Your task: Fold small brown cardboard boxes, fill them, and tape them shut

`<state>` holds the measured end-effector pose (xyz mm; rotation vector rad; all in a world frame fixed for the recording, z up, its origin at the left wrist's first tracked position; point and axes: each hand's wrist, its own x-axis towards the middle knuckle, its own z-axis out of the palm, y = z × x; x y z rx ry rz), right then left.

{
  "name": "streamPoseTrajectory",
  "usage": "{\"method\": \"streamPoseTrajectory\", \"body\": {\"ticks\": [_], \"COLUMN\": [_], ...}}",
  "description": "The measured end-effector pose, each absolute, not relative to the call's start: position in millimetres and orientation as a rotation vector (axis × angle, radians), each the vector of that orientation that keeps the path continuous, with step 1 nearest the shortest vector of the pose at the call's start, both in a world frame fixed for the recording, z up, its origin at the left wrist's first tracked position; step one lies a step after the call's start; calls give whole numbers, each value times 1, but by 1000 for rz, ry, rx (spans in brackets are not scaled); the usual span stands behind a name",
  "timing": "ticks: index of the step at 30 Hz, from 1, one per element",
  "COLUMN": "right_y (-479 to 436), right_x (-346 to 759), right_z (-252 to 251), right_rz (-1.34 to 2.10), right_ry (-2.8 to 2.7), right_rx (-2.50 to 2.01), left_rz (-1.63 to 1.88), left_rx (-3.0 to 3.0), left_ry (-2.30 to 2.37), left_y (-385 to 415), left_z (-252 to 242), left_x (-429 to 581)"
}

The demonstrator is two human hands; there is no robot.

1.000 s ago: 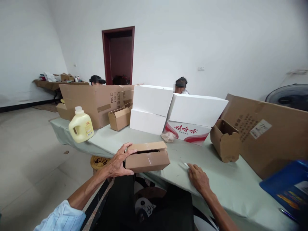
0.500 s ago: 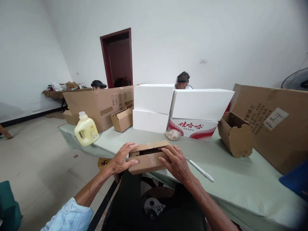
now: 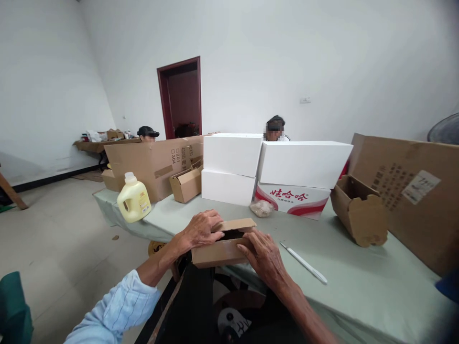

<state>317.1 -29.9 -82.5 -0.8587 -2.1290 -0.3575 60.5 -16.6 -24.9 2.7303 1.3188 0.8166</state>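
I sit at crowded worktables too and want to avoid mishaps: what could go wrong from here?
1. The small carton juts past the near edge of the table, so it could tip if the left hand and right hand loosened.
2. The slim white tool lies loose beside the right hand, which might brush it; whether its tip is sharp, I cannot tell.
3. The yellow jug stands near the table's edge, so a bump could perhaps topple it.

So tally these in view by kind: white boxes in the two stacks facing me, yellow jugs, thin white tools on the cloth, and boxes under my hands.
White boxes: 4
Yellow jug: 1
White tool: 1
Brown box, left hand and right hand on it: 1
Total: 7
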Motion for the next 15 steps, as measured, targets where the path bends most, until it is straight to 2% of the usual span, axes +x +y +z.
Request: {"method": "streamPoseTrajectory", "body": {"ticks": [10,15], "right_y": [-29,-22], "right_x": [311,311], "right_z": [-85,-87], "right_rz": [-315,-249], "right_ry": [-2127,-2105], "right_rx": [-894,-896], "left_rz": [805,1082], "left_rx": [2691,2705], "left_ry": [1100,1017], "left_y": [-10,-22], "left_z": [-21,-23], "left_x": [65,55]}}
